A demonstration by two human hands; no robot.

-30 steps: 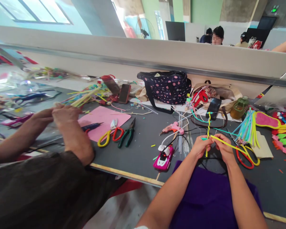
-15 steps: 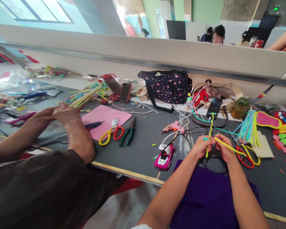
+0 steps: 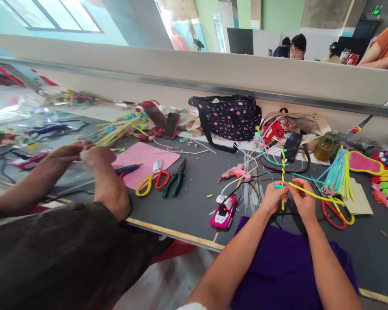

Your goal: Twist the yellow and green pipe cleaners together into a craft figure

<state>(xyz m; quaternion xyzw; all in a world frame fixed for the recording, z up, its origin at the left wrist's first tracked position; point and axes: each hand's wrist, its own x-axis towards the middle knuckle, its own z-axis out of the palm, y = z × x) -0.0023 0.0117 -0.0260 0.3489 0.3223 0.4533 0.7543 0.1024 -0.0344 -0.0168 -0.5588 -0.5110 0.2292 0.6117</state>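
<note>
Now my left hand [image 3: 273, 199] pinches a twisty yellow stick [image 3: 283, 170] and my right hand [image 3: 304, 201] pinches a long yellow strip [image 3: 321, 197], close together over the bench [image 3: 187, 211], near the red and yellow scissors [image 3: 340, 214].

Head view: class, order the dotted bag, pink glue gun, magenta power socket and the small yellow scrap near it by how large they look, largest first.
1. Dotted bag
2. Magenta power socket and pink glue gun, unranked: the socket looks bulkier but sits nearer the camera.
3. Small yellow scrap
</note>
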